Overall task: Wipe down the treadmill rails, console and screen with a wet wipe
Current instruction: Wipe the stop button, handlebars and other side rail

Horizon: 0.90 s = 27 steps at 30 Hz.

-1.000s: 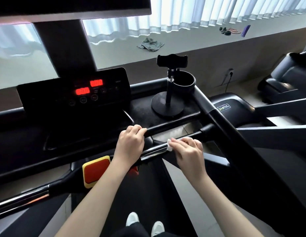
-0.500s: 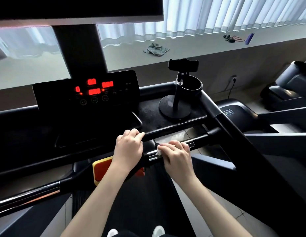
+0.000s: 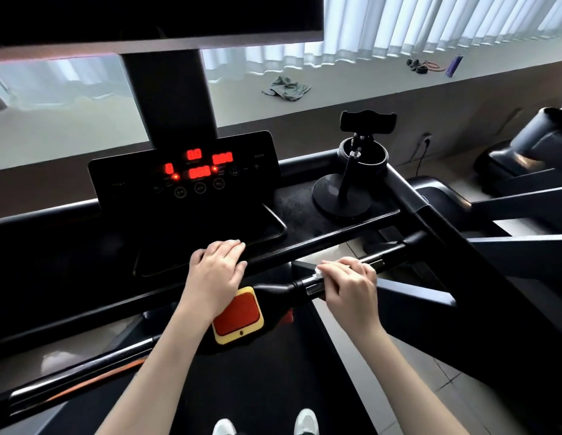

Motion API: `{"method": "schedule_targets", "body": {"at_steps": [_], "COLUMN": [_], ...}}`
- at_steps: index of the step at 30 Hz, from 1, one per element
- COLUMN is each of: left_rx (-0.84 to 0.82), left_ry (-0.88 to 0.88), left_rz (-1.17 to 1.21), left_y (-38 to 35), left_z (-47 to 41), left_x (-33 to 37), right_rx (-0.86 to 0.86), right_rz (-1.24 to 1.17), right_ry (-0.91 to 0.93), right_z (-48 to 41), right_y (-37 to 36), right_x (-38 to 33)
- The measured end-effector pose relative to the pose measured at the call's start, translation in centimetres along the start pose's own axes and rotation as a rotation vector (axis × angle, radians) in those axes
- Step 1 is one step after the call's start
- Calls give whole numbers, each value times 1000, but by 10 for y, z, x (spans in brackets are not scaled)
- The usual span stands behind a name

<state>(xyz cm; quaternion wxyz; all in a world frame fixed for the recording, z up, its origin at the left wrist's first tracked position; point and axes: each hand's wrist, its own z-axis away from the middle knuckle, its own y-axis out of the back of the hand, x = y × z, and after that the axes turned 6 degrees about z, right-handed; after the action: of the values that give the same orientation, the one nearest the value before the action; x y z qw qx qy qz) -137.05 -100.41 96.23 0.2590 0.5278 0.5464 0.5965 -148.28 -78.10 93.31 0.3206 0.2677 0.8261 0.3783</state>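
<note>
My right hand (image 3: 348,285) grips a white wet wipe (image 3: 319,272) wrapped round the treadmill's chrome front handlebar (image 3: 388,256), right of the red and yellow stop button (image 3: 238,312). My left hand (image 3: 218,268) rests on the front edge of the console tray (image 3: 304,227), fingers lying over it and holding nothing. Behind it stands the console panel (image 3: 185,174) with red lit digits. The dark screen (image 3: 147,17) fills the top of the view. The black right side rail (image 3: 455,243) slopes down to the right.
A black phone holder (image 3: 344,196) stands on the tray beside a cup holder (image 3: 372,158). A grey cloth (image 3: 286,87) lies on the window sill. Another treadmill (image 3: 524,152) stands at the right. My white shoes (image 3: 304,422) are on the belt below.
My right hand has slid the wipe a little to the left along the handlebar. My left hand stays on the console edge. The view has shifted left.
</note>
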Motion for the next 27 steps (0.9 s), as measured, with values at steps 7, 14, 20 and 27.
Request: {"method": "schedule_targets", "body": {"at_steps": [7, 14, 20, 27], "left_rx": [27, 51, 63, 85], "left_ry": [28, 33, 34, 24], "left_rz": [91, 106, 109, 103], "left_y": [-3, -5, -6, -6], "left_z": [6, 6, 6, 6], "left_x": [-5, -5, -4, -4], "right_rx": [-36, -23, 36, 97], "right_rz": [-12, -56, -10, -64], "right_ry": [90, 64, -42, 104], "right_z": [5, 10, 9, 30], "right_y": [-3, -5, -1, -3], "right_x": [-21, -35, -14, -19]}}
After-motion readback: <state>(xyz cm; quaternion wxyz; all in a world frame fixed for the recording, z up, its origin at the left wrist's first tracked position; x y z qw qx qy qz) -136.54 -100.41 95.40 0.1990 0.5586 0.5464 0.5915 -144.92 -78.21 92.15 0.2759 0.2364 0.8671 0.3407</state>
